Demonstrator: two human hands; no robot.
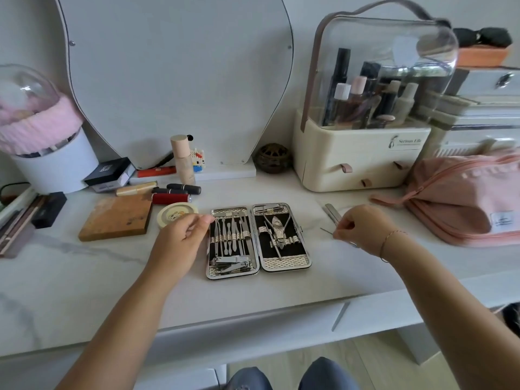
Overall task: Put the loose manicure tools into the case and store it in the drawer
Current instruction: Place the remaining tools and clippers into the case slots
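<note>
The manicure case (pixel 285 263) lies flat and wide open in the middle of the white desk (pixel 84 277), with several steel tools strapped into both black halves. My left hand (pixel 184 233) rests at the case's left edge, fingers loosely curled, thumb touching the rim. To the right of the case, my right hand (pixel 358 225) pinches a thin metal tool (pixel 326 231) lying on the desk. A flat metal nail file (pixel 332 212) lies just behind that hand. The drawer front (pixel 253 327) with a slim handle (pixel 340 316) sits shut under the desk edge.
A cream cosmetic organiser (pixel 363 161) with a clear lid stands back right, a pink pouch (pixel 461 201) at far right. Lipsticks (pixel 171 197), a wooden block (pixel 116 218), a round tin (pixel 176 214) and a white tub (pixel 56 164) crowd the left. A mirror (pixel 174 80) stands behind.
</note>
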